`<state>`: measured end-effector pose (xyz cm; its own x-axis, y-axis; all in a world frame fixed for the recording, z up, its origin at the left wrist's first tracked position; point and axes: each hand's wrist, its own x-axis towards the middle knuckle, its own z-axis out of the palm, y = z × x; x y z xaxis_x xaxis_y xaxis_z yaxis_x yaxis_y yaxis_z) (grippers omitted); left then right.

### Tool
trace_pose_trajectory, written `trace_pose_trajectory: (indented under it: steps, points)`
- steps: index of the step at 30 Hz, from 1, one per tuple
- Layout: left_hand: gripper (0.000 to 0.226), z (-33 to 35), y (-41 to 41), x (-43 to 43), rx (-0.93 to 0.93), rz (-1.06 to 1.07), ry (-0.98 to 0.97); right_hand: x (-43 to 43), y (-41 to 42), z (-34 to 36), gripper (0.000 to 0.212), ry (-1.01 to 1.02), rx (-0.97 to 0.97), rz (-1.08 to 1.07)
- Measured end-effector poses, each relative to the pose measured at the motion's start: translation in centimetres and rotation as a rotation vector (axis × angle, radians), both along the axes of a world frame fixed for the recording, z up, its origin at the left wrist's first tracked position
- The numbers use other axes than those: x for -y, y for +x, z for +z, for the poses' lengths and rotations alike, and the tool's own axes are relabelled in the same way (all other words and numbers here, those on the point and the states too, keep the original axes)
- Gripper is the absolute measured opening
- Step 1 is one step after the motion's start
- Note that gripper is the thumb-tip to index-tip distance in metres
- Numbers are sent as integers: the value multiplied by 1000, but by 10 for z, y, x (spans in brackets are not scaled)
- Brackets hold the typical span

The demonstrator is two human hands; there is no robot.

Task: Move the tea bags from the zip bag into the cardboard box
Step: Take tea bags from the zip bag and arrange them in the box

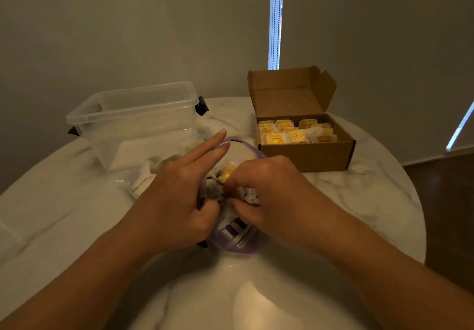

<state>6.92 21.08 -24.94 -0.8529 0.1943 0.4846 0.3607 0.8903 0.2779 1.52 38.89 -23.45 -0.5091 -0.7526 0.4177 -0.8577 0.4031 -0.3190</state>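
Pulling at that clump, what could have gone wrong? one asked.

Plenty, said the other. The tea bags in the zip bag looked bunched at its mouth, just below the frame's centre, so a tug might have dragged out extras and dropped them on the table short of the box. The limp rim could also have folded shut if the hold had slackened.

How were the hands set?

The left hand lay over the mouth's left side, two fingers straight along the far rim and the thumb seemingly pinching the near rim. The right hand was curled inside the mouth, its fingertips pinching tea bags; I couldn't tell how many.

And the box?

Open at right of centre, well apart from the hands, already holding rows of tea bags. A clear tub stood at upper left.
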Motion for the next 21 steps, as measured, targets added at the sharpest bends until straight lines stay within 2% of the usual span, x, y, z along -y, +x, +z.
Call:
trace_pose_trajectory:
  steps: [4, 7, 11, 17, 21]
  points:
    - [81, 4, 2, -4, 46, -29, 39, 18, -7, -8, 26, 204, -110, -62]
    - [80, 5, 4, -5, 45, -20, 54, 22, -11, -10, 24, 231, -226, -73]
    - [83, 5, 6, -6, 29, -2, 49, 27, -11, -10, 24, 300, -280, -127]
    - [81, 4, 6, -6, 39, 2, 45, 23, -9, -9, 23, 272, -276, -126]
    - [78, 6, 6, -6, 54, -25, 57, 11, -7, -9, 16, 124, -161, -109]
